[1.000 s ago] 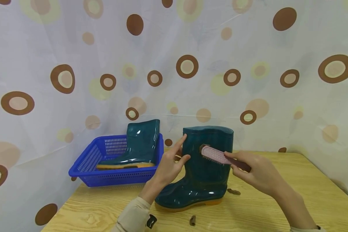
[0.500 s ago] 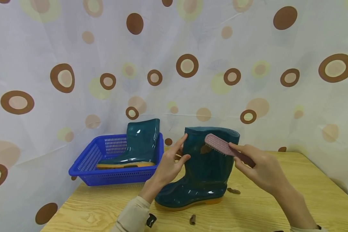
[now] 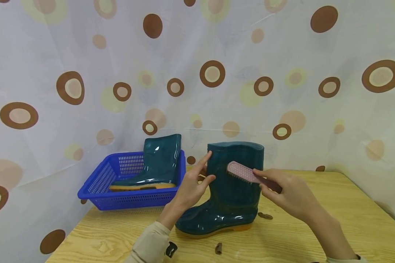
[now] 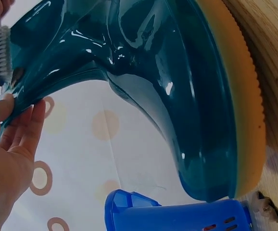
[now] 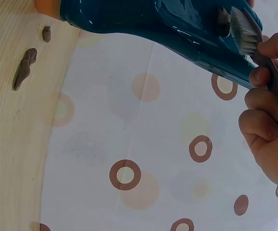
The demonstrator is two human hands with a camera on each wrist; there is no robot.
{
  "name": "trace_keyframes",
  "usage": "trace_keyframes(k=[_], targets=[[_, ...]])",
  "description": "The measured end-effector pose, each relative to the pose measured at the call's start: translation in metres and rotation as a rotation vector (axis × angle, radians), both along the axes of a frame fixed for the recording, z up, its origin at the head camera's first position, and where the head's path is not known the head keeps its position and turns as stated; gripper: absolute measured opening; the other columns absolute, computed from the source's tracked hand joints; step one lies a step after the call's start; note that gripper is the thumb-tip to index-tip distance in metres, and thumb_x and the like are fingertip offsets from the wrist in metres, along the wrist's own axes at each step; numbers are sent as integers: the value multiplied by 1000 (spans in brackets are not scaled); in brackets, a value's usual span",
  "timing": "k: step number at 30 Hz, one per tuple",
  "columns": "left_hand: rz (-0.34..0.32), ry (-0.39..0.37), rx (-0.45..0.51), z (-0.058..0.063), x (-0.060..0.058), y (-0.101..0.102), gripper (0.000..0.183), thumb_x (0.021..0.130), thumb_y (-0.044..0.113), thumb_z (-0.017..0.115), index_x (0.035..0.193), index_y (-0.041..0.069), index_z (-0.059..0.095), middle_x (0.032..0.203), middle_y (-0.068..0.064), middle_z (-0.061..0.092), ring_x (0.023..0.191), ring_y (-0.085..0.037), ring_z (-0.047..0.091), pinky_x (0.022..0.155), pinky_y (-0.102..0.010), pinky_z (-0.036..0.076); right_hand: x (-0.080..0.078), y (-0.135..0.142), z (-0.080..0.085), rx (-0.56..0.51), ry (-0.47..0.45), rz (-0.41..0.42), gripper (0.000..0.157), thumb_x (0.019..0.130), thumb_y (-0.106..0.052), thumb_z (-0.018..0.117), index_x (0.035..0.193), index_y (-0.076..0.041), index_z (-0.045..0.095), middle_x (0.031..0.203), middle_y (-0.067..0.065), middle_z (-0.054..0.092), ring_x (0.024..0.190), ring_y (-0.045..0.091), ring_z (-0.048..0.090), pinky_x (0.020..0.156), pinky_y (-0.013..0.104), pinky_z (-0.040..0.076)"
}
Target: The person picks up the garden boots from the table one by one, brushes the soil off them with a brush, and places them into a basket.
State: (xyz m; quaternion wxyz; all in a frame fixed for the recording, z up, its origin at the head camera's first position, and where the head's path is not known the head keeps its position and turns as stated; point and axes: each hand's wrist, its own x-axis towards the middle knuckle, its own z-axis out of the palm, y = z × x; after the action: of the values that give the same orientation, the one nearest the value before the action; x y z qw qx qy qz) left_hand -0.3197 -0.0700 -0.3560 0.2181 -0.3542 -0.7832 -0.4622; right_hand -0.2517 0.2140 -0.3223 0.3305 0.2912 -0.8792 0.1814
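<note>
A dark green rubber boot (image 3: 228,199) with a yellow sole stands upright on the wooden table (image 3: 316,233). My left hand (image 3: 191,184) pinches the front edge of its shaft, thumb on the near side, fingers behind. My right hand (image 3: 291,193) grips the handle of a pink scrub brush (image 3: 243,173), bristles turned toward the upper shaft. In the right wrist view, a brown dirt patch (image 5: 223,23) on the boot lies right by the white bristles (image 5: 244,32); the brush head covers that spot in the head view.
A blue plastic basket (image 3: 128,201) at the left holds the other green boot (image 3: 162,160). Brown dirt lumps (image 3: 265,216) lie behind the heel, and another brown piece (image 3: 218,248) lies in front. A small black object (image 3: 171,250) is near the left sleeve. A dotted curtain hangs behind.
The brush rose to the right off the dirt patch, then came back down and left over it. The boot's top rim bulged right and then returned. My left hand kept its place.
</note>
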Motion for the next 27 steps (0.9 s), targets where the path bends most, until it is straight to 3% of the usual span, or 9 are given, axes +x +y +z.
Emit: trace_keyframes(k=[7, 10, 17, 27], targets=[[12, 1, 11, -1, 1, 1, 70, 97, 11, 64, 157, 22, 31, 98, -8, 63, 91, -16, 65, 86, -25, 58, 0, 2, 0, 24, -24, 31, 42, 83, -12, 76, 124, -16, 70, 103, -2, 72, 74, 0, 51, 59, 18, 47], [21, 4, 13, -1, 0, 2, 69, 97, 11, 63, 157, 24, 31, 97, -7, 62, 90, -15, 65, 85, -24, 58, 1, 4, 2, 3, -20, 50, 44, 82, -10, 77, 125, -15, 70, 105, -2, 72, 75, 1, 54, 61, 16, 48], [30, 22, 5, 0, 1, 3, 69, 96, 10, 64, 156, 23, 33, 95, -7, 62, 89, -15, 65, 84, -23, 58, 3, 6, 7, -90, 89, 81, 50, 80, 0, 76, 128, -11, 67, 92, -4, 66, 68, 0, 47, 55, 11, 37], [9, 13, 15, -1, 1, 2, 69, 96, 11, 64, 156, 22, 33, 97, -7, 61, 91, -16, 65, 84, -23, 58, 0, 0, 2, -2, 87, -9, 44, 83, -11, 77, 126, -13, 69, 90, -6, 67, 67, 0, 45, 55, 15, 39]])
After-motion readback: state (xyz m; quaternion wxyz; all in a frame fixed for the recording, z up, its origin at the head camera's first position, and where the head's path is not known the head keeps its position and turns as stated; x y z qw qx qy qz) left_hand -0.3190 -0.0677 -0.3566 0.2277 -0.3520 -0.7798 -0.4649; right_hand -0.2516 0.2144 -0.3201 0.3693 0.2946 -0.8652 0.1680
